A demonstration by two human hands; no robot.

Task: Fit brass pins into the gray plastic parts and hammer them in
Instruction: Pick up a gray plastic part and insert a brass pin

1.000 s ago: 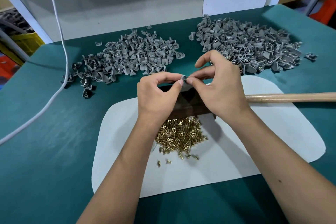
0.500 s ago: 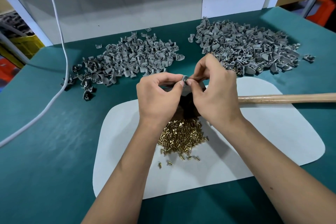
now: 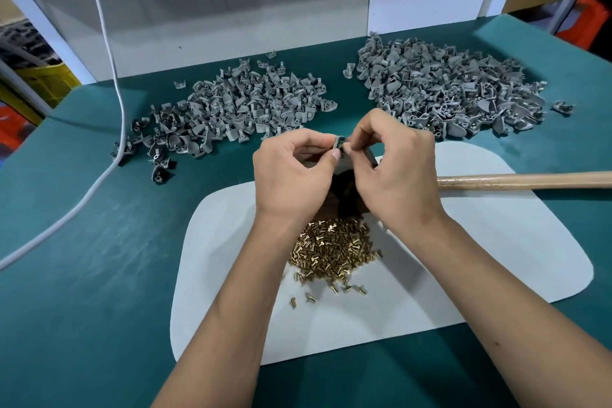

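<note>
Left hand (image 3: 293, 172) pinches one gray plastic part (image 3: 339, 143); right hand (image 3: 394, 169) fingertips pinched at it, pin unseen; brass pins (image 3: 334, 247) heaped below

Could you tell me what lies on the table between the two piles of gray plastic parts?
In the head view, only bare green table separates the left pile from the right pile.

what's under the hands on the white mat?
Under the left hand and right hand: a dark block and the brass pins. The hammer handle shows; its head is covered.
</note>
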